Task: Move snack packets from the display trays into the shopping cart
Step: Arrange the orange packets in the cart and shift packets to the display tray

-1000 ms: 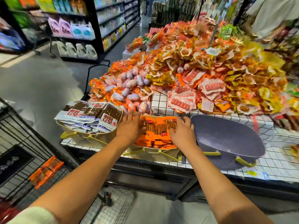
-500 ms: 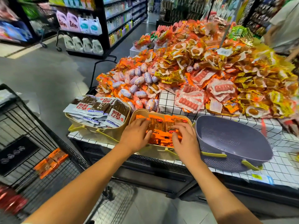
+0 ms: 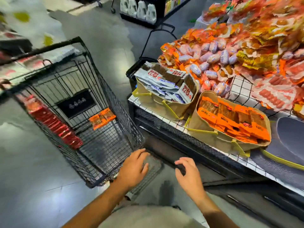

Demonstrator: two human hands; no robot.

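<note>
A black wire shopping cart (image 3: 115,102) stands on the left, with orange packets (image 3: 102,118) on its floor and red packets (image 3: 54,124) along its left side. To its right, on the display counter, a beige tray (image 3: 213,137) holds orange snack packets (image 3: 233,119), and a second beige tray (image 3: 166,104) holds grey-and-white packets (image 3: 167,81). My left hand (image 3: 134,168) hovers by the cart's near corner, fingers spread, holding nothing. My right hand (image 3: 189,173) hangs below the counter's front, fingers loosely curled and empty.
A big heap of mixed snack packets (image 3: 238,51) covers the gridded counter (image 3: 240,86) behind the trays. A purple basin (image 3: 291,142) lies at the right edge. A black basket (image 3: 139,68) stands beyond the counter. Shelves with white jugs (image 3: 139,9) line the far aisle.
Both hands have left the orange packets' tray and dropped down toward me, empty. The view has swung left and down, bringing the cart into the middle.
</note>
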